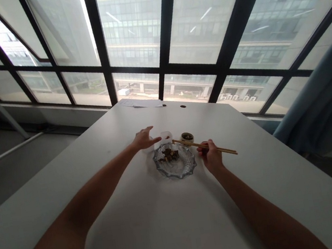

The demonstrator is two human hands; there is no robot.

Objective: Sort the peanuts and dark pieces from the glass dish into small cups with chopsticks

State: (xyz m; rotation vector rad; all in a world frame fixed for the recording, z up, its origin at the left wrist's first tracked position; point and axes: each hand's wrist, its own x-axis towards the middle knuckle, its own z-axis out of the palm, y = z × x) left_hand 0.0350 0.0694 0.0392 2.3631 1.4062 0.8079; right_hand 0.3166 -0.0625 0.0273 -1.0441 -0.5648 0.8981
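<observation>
My right hand (210, 155) grips a pair of wooden chopsticks (226, 150) to the right of a scalloped clear glass bowl (187, 172). The chopsticks slant left, their tips close to a small white cup (169, 139) behind the bowl. Dark, leafy-looking dried pieces (170, 155) lie in the bowl; their kind is unclear. A little dark matter shows inside the white cup. My left hand (144, 139) is open, thumb and fingers spread, with the thumb beside that cup. Whether it touches the cup I cannot tell. Another whitish container (148, 148) is partly hidden under this hand.
A small round pot (187, 137) with dark contents stands behind the chopsticks. White paper sheets (141, 104) lie at the far end of the white table (130, 227), near two dark round holes. Windows rise beyond, and a blue curtain (318, 96) hangs at the right.
</observation>
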